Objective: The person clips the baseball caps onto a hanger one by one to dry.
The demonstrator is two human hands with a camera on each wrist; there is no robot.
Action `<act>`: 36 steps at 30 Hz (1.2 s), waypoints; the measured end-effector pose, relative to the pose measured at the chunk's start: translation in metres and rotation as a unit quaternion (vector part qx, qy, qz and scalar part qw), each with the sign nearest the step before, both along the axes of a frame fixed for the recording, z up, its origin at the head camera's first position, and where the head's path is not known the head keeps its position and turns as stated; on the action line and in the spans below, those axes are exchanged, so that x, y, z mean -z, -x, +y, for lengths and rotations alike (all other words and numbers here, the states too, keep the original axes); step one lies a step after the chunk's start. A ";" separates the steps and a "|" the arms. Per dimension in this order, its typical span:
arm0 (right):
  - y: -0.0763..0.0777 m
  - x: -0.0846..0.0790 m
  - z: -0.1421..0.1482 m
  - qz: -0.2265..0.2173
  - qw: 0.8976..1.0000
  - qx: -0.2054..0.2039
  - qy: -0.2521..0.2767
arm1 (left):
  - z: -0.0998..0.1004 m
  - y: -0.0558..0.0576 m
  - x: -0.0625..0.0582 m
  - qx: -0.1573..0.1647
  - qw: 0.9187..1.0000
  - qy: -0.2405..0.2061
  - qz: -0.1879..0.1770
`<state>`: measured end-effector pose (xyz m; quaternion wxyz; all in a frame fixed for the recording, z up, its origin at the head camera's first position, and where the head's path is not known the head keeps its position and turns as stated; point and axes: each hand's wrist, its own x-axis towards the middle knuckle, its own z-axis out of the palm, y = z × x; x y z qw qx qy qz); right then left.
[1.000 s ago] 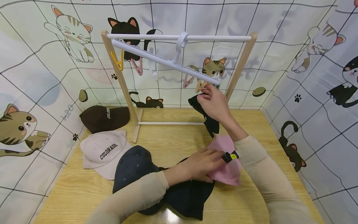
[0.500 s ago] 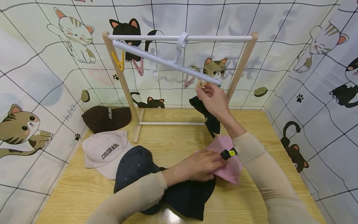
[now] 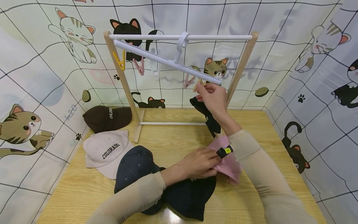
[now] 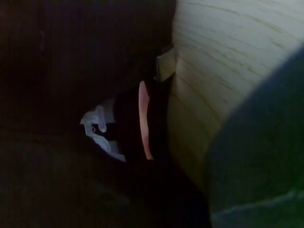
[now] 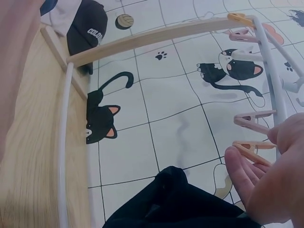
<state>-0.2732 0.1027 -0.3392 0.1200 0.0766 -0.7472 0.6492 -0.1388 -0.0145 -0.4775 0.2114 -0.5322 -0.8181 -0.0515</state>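
Note:
My right hand (image 3: 213, 98) pinches an orange clothespin (image 5: 251, 151) near the low right end of a tilted white hanger (image 3: 156, 57). Below that hand hangs a black cap (image 3: 213, 124), partly hidden by it in the head view. Down on the table, the fingers of my left hand (image 3: 199, 163) grip a pink cap (image 3: 230, 168), which looks bent. A black cap (image 3: 190, 199) lies beneath the left hand and forearm, beside a navy cap (image 3: 133, 165). Mostly dark cloth fills the left wrist view, with a bare strip of table (image 4: 228, 47).
The hanger hooks over the white bar (image 3: 218, 38) of a wooden rack. Yellow (image 3: 120, 61), pink (image 3: 139, 66) and white clothespins hang along it. At left lie a pale COLORADO cap (image 3: 104, 149) and a brown cap (image 3: 103, 119). Cat-printed cloth walls surround the table.
The orange clothespin has tilted in my right fingers, and that hand has turned slightly. The pink cap has bent and shifted under my left hand. The other caps stay put.

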 end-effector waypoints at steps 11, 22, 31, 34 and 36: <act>0.006 0.001 -0.013 0.002 0.998 0.054 0.018 | -0.006 0.003 0.002 -0.011 1.000 -0.008 -0.012; 0.013 0.002 -0.021 -0.016 0.996 0.084 0.031 | -0.008 0.003 0.004 -0.008 1.000 -0.003 -0.010; 0.017 0.000 -0.023 -0.017 0.995 0.094 0.023 | -0.007 0.003 0.003 -0.002 1.000 -0.008 0.000; 0.017 0.000 -0.024 -0.007 0.995 0.095 0.022 | -0.007 0.003 0.004 -0.002 1.000 -0.009 -0.003; 0.017 0.000 -0.025 -0.002 0.995 0.097 0.017 | -0.008 0.003 0.004 -0.002 1.000 -0.010 -0.005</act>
